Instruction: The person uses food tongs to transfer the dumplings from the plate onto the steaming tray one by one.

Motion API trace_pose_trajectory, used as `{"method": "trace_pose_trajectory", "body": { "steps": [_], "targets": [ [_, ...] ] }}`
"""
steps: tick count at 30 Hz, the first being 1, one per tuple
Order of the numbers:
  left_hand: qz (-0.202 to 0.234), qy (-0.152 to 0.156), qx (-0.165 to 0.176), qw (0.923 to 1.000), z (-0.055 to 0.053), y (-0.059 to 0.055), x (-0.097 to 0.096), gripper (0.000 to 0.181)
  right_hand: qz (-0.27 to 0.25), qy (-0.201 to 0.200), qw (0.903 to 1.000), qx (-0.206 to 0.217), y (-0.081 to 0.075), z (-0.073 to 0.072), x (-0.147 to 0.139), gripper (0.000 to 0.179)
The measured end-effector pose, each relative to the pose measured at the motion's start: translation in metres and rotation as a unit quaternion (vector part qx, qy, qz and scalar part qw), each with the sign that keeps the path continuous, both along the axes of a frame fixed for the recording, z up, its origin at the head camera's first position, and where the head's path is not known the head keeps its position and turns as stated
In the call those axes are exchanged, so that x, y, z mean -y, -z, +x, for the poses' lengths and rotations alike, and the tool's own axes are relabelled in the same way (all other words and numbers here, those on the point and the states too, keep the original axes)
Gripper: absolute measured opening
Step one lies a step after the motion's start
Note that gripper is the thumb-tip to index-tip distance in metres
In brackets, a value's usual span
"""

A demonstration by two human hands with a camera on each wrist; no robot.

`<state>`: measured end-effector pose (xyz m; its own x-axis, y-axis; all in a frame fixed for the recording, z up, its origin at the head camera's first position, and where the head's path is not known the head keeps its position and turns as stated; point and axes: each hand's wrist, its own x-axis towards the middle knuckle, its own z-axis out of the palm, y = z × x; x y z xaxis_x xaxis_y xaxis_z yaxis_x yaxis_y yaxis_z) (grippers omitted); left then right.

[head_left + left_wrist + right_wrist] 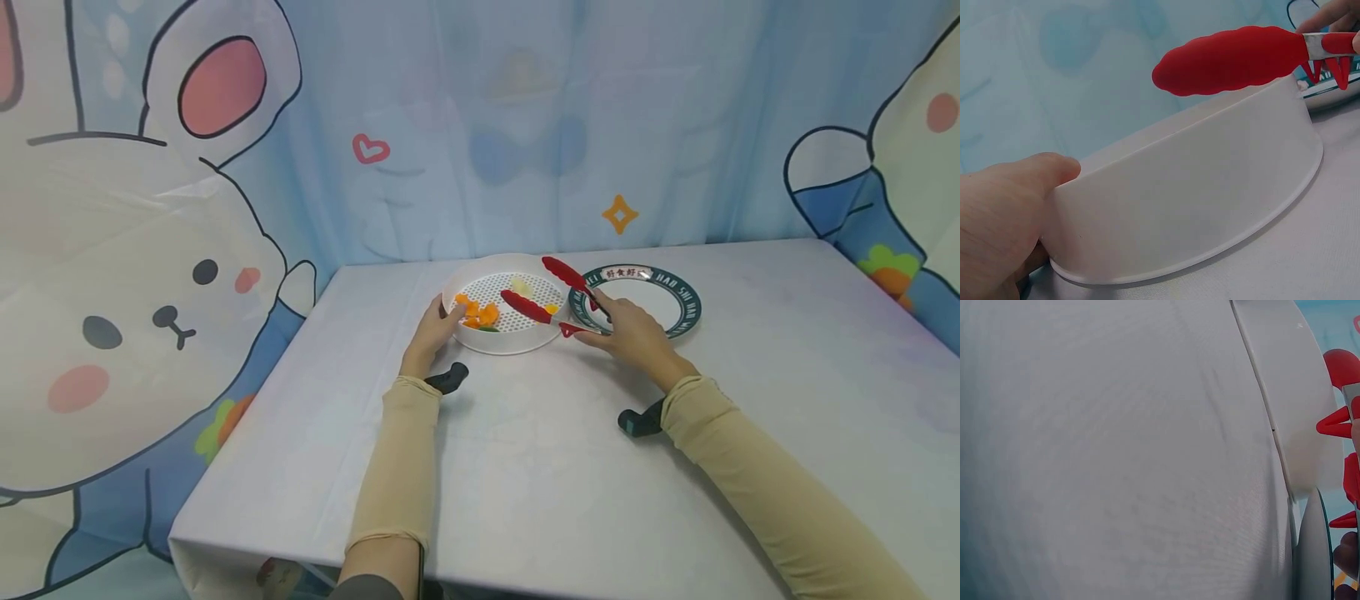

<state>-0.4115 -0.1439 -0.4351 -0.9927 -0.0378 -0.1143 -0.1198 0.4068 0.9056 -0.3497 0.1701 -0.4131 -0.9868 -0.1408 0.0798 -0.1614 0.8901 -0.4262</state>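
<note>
A round white basket [510,342] with a perforated base stands on the table. Orange pieces [487,314] lie in its left part, with a pale yellow piece [522,287], a small yellow piece [552,308] and a bit of green [488,329]. My left hand [433,335] grips the basket's left side, its thumb over the rim in the left wrist view. Red-tipped tongs [527,307] are held in my right hand [637,335], their arms spread above the basket's right part. Nothing shows between the tips.
Right of the basket, close against it, sits a white plate [686,310] with a green lettered rim, partly behind my right hand. A white cloth [540,475] covers the table. Behind hangs a blue curtain [465,200] with cartoon prints.
</note>
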Motion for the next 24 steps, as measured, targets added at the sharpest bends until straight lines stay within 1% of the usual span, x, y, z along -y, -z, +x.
{"method": "trace_pose_trajectory", "body": {
  "steps": [9,12,16,21,24],
  "targets": [
    [0.004,0.001,-0.001,1.0000,-0.001,-0.004,0.002,0.072,0.011,0.006,0.9996,-0.025,-0.007,0.001,0.001,0.089],
    [-0.006,-0.007,-0.001,1.0000,-0.001,-0.006,0.004,0.072,0.012,0.008,0.9993,-0.033,-0.010,-0.001,0.001,0.088],
    [-0.015,-0.021,-0.005,0.9996,-0.002,-0.008,0.008,0.071,0.001,0.007,0.9991,-0.042,-0.015,-0.001,-0.002,0.088],
    [-0.010,-0.012,-0.004,0.9999,-0.003,-0.007,0.007,0.073,-0.009,0.030,0.9975,-0.064,-0.020,0.003,-0.013,0.086],
    [-0.012,-0.009,-0.001,0.9999,-0.003,-0.007,0.006,0.073,-0.002,0.039,0.9968,-0.070,-0.023,0.006,-0.021,0.085]
  ]
}}
